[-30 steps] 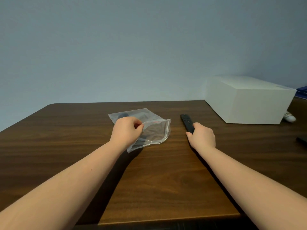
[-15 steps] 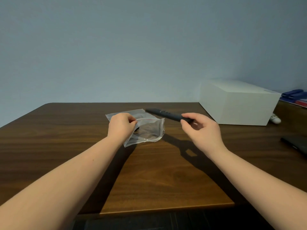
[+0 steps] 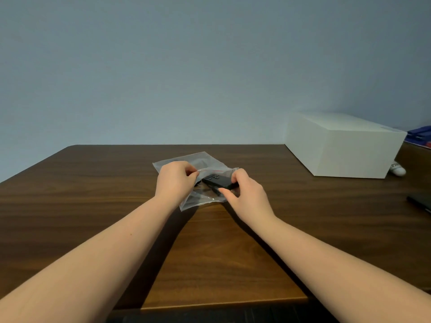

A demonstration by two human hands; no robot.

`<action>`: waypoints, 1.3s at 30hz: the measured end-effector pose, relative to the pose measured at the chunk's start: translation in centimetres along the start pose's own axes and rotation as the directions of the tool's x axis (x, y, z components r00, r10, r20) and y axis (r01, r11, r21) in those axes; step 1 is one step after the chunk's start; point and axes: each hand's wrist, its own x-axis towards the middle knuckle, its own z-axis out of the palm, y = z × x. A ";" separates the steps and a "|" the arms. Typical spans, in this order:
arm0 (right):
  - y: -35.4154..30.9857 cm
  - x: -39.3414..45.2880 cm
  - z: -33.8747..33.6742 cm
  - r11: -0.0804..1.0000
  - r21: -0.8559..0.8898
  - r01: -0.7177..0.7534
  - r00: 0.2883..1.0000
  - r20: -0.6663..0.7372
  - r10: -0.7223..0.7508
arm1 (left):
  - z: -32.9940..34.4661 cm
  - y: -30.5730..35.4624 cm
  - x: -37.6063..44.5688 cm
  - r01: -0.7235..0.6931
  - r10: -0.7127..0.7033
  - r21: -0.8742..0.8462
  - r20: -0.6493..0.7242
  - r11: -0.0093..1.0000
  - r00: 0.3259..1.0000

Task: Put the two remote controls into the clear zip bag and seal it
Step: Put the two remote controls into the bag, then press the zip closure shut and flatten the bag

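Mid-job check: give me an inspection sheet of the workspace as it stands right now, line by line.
Surface: dark wooden table, bare in front of the arms.
Job's things: clear zip bag lies on the table, mouth held open; black remote partly in the mouth; a second dark shape inside the bag, unclear.
Clutter: white box far right; small white object beside it; dark flat item at the right edge.
Grippers: left hand pinches the bag's top edge; right hand grips the remote's near end.
Cables: nothing seen.
Surroundings: plain blue-grey wall; blue items behind the box.
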 end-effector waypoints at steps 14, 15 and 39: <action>-0.4 4.8 5.4 0.939 -0.345 0.017 0.968 0.241 0.071 | 0.1 -1.5 0.2 -0.063 0.063 -0.013 0.009 0.998 0.998; -0.6 5.0 5.4 0.933 -0.359 0.009 0.961 0.263 0.092 | 0.1 -1.5 0.2 -0.067 0.067 -0.012 0.013 0.998 0.998; 2.7 3.2 0.1 0.935 -0.355 0.019 0.994 0.103 0.019 | -1.1 -3.4 -4.2 -0.455 0.414 0.236 0.204 0.859 0.887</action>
